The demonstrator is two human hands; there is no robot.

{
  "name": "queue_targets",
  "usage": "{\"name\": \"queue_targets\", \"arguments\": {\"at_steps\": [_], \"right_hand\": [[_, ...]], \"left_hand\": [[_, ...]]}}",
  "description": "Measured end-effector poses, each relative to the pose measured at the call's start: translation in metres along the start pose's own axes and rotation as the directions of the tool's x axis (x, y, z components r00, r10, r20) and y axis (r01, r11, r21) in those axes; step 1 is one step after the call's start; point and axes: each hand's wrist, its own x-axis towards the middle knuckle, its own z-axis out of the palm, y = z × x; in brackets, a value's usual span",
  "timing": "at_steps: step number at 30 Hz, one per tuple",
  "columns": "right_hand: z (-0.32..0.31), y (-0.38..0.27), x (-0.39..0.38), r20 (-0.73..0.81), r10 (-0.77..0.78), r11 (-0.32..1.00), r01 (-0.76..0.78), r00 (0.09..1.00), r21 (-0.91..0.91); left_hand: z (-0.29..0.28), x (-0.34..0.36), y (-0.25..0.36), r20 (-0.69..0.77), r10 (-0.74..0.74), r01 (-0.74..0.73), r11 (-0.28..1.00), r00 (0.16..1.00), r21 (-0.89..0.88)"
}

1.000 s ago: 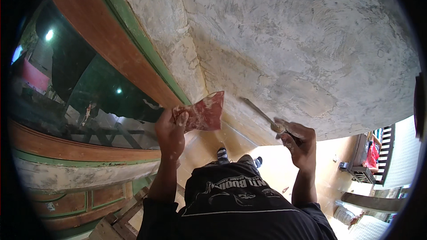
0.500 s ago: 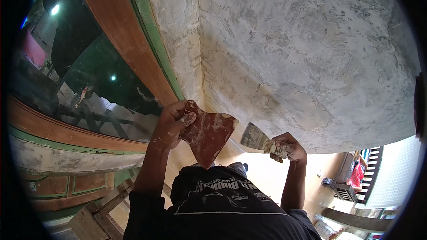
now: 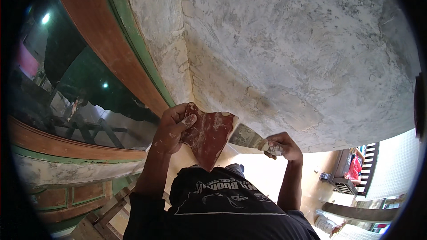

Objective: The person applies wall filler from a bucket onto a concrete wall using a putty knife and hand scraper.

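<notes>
My left hand (image 3: pixel 170 131) grips a flat, reddish-brown board (image 3: pixel 207 138) with a wide edge and whitish smears, its thumb over the top. My right hand (image 3: pixel 283 145) is closed on the caked handle of a metal putty knife (image 3: pixel 245 136). The blade lies level, its tip at the board's right edge; I cannot tell whether they touch. Both tools are in front of a mottled grey-white plastered wall (image 3: pixel 293 49), low down near its inside corner. The handle of the knife is partly hidden by my fingers.
At left, a window (image 3: pixel 93 93) with dark glass in a wooden, green-edged frame (image 3: pixel 89 26); wooden panels (image 3: pixel 86 193) below it. A wooden step or stand (image 3: pixel 102 220) at bottom left. At right, a slatted bench (image 3: pixel 344 184) with red items, on a tiled floor (image 3: pixel 316 160).
The board has swung from upright to tilted, its face showing more. The putty knife has turned flatter and moved left to the board's edge; my right hand has lowered.
</notes>
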Motion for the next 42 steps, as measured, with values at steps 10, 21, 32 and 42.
{"name": "queue_targets", "arguments": {"at_steps": [10,21,32,42], "right_hand": [[0.005,0.054,-0.054,-0.069,0.036,0.968,-0.017,0.997,0.249],[0.016,0.048,-0.078,-0.146,0.087,0.965,-0.047,0.985,0.257],[-0.001,0.061,-0.100,-0.155,0.133,0.937,-0.073,0.979,0.340],[0.007,0.076,-0.108,-0.119,0.167,0.936,-0.119,0.979,0.332]], "left_hand": [[0.035,0.045,0.041,-0.256,0.491,-0.525,0.847,0.833,-0.083],[0.116,0.164,0.081,-0.054,0.999,-0.829,0.037,0.008,0.558],[0.138,0.149,0.057,0.278,0.943,-0.664,-0.091,0.181,0.742],[0.133,0.169,0.084,0.028,0.994,-0.806,0.067,0.103,0.588]]}}
